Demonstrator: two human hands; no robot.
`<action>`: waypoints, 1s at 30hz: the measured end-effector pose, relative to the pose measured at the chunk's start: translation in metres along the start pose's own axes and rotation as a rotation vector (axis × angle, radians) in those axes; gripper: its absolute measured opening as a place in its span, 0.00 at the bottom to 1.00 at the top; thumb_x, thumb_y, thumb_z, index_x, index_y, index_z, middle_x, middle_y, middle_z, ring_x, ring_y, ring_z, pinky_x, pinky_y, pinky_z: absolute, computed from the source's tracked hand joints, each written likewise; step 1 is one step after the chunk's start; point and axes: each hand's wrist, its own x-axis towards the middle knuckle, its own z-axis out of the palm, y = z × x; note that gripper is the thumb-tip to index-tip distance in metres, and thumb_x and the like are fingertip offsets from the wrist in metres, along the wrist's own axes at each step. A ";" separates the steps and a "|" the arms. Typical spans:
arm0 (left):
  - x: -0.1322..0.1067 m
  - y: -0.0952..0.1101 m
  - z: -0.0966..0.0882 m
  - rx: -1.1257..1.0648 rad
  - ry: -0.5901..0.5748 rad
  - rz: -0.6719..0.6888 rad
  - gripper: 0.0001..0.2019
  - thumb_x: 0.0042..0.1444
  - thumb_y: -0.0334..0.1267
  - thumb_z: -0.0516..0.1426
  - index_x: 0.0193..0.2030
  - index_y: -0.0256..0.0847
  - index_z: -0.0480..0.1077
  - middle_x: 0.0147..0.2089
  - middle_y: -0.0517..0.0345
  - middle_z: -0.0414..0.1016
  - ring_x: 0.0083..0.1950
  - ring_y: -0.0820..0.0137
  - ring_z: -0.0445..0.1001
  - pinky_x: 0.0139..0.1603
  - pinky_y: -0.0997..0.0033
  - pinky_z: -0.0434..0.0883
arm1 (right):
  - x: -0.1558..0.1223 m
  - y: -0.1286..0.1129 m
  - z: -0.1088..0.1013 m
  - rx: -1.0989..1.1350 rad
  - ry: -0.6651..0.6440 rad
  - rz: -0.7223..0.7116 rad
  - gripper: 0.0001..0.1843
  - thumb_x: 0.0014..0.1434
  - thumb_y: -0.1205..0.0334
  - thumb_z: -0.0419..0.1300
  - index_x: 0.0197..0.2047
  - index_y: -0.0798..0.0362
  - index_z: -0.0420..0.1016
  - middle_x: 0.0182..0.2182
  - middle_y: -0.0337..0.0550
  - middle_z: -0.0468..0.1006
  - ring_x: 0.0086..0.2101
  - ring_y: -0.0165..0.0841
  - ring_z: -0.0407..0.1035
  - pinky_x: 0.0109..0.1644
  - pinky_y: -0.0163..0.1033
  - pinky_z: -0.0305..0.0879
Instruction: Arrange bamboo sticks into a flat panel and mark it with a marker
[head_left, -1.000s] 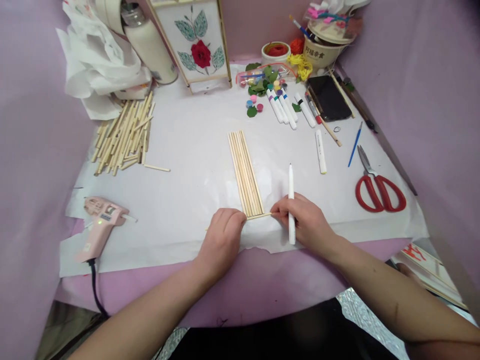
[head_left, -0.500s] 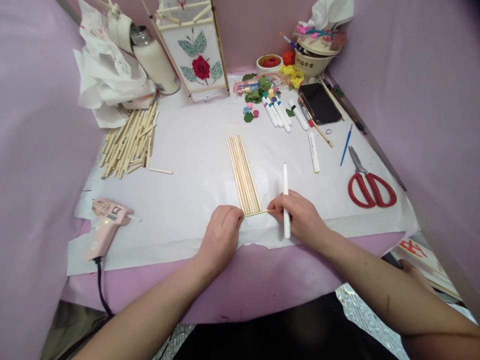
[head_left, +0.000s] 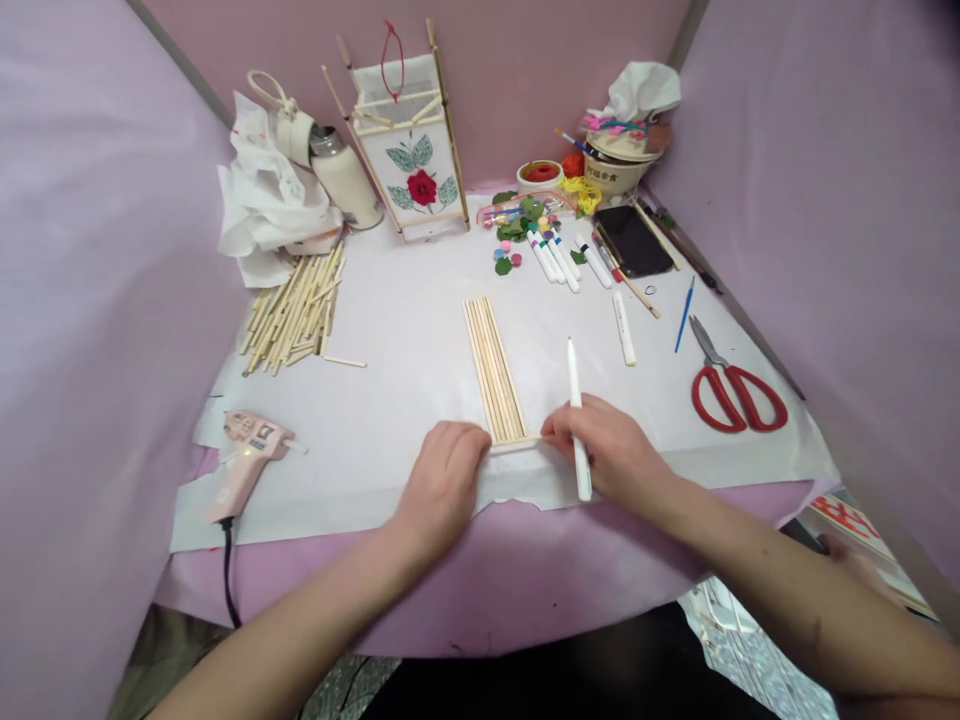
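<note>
Several thin wooden sticks (head_left: 493, 365) lie side by side in a flat row on the white paper (head_left: 405, 400). A single crosswise stick (head_left: 517, 442) lies at their near ends. My left hand (head_left: 444, 484) is curled, its fingertips pressing on the left end of that cross stick. My right hand (head_left: 609, 450) pinches the stick's right end and also holds a white marker (head_left: 576, 415) between its fingers, tip pointing away from me.
A pink glue gun (head_left: 246, 462) lies at the left with its cord over the edge. A pile of loose sticks (head_left: 294, 312) sits behind it. Red scissors (head_left: 731, 385), markers (head_left: 559, 258), a black phone (head_left: 632, 240), a paper lantern (head_left: 412, 155) and a bottle (head_left: 343, 180) stand farther back.
The camera has tilted up and back, so the table sits lower and smaller in view. Both hands stay at the near end of the stick row, holding the cross stick.
</note>
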 end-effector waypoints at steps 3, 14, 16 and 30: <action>0.035 -0.015 -0.008 0.072 0.095 0.009 0.05 0.63 0.27 0.49 0.37 0.40 0.62 0.34 0.56 0.67 0.37 0.67 0.63 0.39 0.66 0.64 | 0.036 0.006 -0.014 -0.020 0.082 -0.008 0.08 0.56 0.74 0.53 0.30 0.50 0.61 0.30 0.41 0.71 0.33 0.34 0.63 0.34 0.38 0.55; 0.071 -0.063 0.021 -0.036 0.021 -0.232 0.06 0.59 0.26 0.50 0.36 0.41 0.62 0.36 0.56 0.68 0.39 0.66 0.64 0.38 0.65 0.64 | 0.088 0.051 0.005 0.060 0.081 0.061 0.07 0.58 0.68 0.54 0.30 0.50 0.60 0.31 0.40 0.71 0.33 0.34 0.64 0.36 0.39 0.57; 0.069 -0.064 0.023 -0.035 0.007 -0.216 0.05 0.60 0.27 0.51 0.37 0.40 0.63 0.36 0.56 0.69 0.39 0.66 0.64 0.39 0.65 0.65 | 0.086 0.051 0.007 0.060 0.066 0.061 0.07 0.58 0.69 0.54 0.30 0.50 0.60 0.30 0.39 0.71 0.33 0.34 0.63 0.36 0.39 0.57; 0.067 -0.071 0.026 -0.073 -0.031 -0.117 0.15 0.61 0.27 0.48 0.47 0.42 0.74 0.39 0.52 0.69 0.42 0.64 0.66 0.43 0.62 0.68 | 0.085 0.054 0.010 0.025 0.052 0.042 0.09 0.57 0.73 0.54 0.30 0.50 0.61 0.29 0.39 0.68 0.31 0.33 0.61 0.33 0.37 0.54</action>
